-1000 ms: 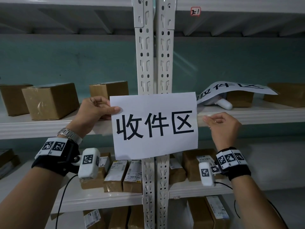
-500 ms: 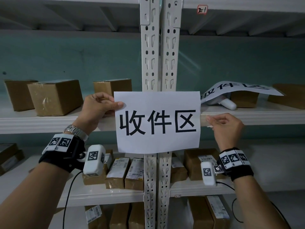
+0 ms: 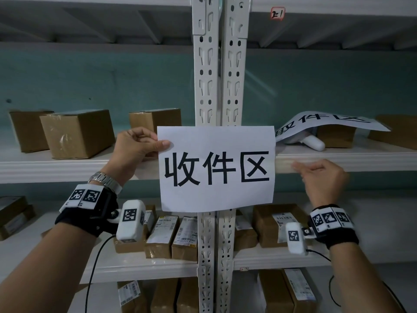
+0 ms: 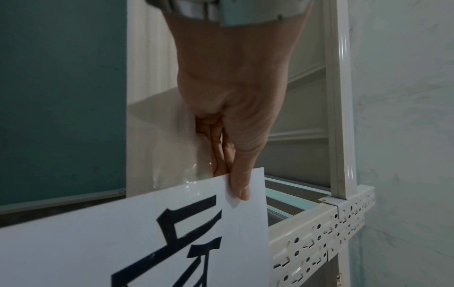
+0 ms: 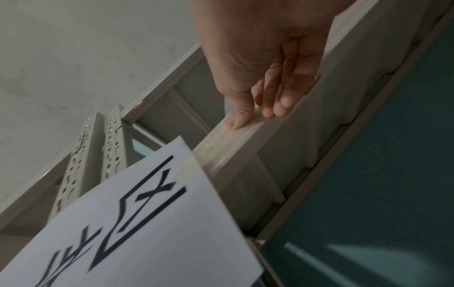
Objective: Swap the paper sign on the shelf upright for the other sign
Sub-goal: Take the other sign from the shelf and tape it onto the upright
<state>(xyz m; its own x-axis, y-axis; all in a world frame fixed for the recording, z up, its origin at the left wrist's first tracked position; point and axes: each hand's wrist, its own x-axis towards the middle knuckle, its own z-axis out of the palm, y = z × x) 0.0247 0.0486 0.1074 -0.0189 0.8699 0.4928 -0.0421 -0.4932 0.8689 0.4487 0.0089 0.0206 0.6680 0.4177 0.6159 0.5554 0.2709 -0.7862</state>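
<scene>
A white paper sign [image 3: 216, 168] with black characters lies flat against the paired white shelf uprights [image 3: 216, 75]. My left hand [image 3: 161, 143] pinches its top left corner, thumb in front and fingers behind, as the left wrist view shows for the hand [image 4: 230, 180] and sign [image 4: 172, 233]. My right hand [image 3: 300, 168] is just right of the sign, apart from the paper. Its thumb presses a clear tape strip [image 5: 221, 147] that runs from the sign's right edge [image 5: 196, 194] onto the shelf beam [image 5: 258, 155]. The other sign [image 3: 327, 123] lies draped on the right shelf.
Cardboard boxes [image 3: 76, 134] stand on the middle shelf at left, and one box [image 3: 334, 136] and a white device [image 3: 313, 143] sit under the draped sign. Several labelled parcels [image 3: 171, 236] fill the lower shelf. A green wall [image 3: 90, 82] lies behind.
My right hand has slid to the right along the shelf beam, away from the sign's edge. The left hand keeps its pinch and the sign stays against the uprights.
</scene>
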